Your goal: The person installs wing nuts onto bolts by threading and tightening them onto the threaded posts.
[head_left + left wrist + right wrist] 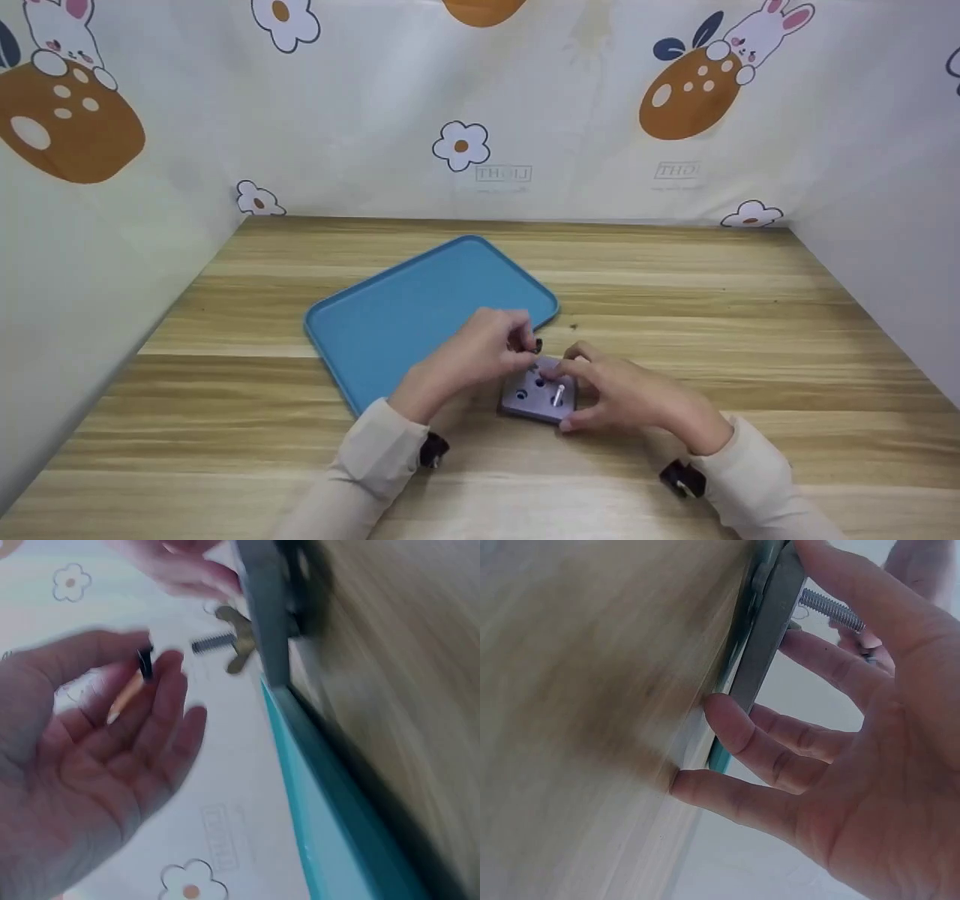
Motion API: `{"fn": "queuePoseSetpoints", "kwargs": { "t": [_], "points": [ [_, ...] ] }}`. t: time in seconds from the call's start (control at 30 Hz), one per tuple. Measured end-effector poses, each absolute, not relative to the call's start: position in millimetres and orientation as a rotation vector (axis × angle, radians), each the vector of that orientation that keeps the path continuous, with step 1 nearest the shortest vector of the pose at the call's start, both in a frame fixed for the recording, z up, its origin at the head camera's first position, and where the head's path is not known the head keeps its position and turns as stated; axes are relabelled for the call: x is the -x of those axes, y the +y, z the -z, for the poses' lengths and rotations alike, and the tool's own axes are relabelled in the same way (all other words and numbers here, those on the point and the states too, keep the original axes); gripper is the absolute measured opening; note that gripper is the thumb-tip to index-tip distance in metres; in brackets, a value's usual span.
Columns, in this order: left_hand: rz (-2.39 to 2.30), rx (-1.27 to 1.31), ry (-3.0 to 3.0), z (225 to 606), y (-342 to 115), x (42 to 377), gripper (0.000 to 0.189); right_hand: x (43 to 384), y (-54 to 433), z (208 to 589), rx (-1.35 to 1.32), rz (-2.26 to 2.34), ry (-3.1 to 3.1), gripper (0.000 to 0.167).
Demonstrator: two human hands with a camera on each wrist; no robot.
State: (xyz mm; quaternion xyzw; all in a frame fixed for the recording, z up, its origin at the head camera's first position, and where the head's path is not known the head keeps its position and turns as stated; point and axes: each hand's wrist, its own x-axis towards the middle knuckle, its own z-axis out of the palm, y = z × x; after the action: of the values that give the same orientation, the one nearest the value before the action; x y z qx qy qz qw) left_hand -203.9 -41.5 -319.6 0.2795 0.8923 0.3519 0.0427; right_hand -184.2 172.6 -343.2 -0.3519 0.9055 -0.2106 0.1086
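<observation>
A grey metal plate (536, 409) with several round holes lies on the table beside the tray. A threaded bolt (832, 609) stands up from it, and a brass-coloured wing nut (241, 643) sits at the bolt's base. My left hand (480, 352) is above the plate's far left corner, pinching a small black piece (146, 662) between thumb and fingertip; its exact kind is unclear. On the plate's right side, my right hand (619, 390) holds it, thumb at the near edge and a finger reaching over the top. The right hand partly hides the plate.
A blue tray (420, 292) lies at an angle behind and left of the plate, its near right rim close to the left hand. The wooden table (750, 322) ends at a patterned sheet (375, 112) at the back and sides.
</observation>
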Motion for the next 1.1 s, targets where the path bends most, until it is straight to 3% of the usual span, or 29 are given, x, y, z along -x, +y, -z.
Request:
{"fn": "queuePoseSetpoints", "kwargs": {
  "t": [0.53,0.8,1.1],
  "points": [
    [-0.677,-1.328,2.802,318,-20,184,0.004,185,175,346,1.083,0.607,2.703,0.057],
    [-0.5,-1.371,2.872,324,-14,182,0.005,185,174,345,1.103,0.623,2.713,0.043],
    [-0.455,-1.345,2.878,323,-15,181,0.003,185,172,347,1.13,0.639,2.74,0.04]
  ]
}}
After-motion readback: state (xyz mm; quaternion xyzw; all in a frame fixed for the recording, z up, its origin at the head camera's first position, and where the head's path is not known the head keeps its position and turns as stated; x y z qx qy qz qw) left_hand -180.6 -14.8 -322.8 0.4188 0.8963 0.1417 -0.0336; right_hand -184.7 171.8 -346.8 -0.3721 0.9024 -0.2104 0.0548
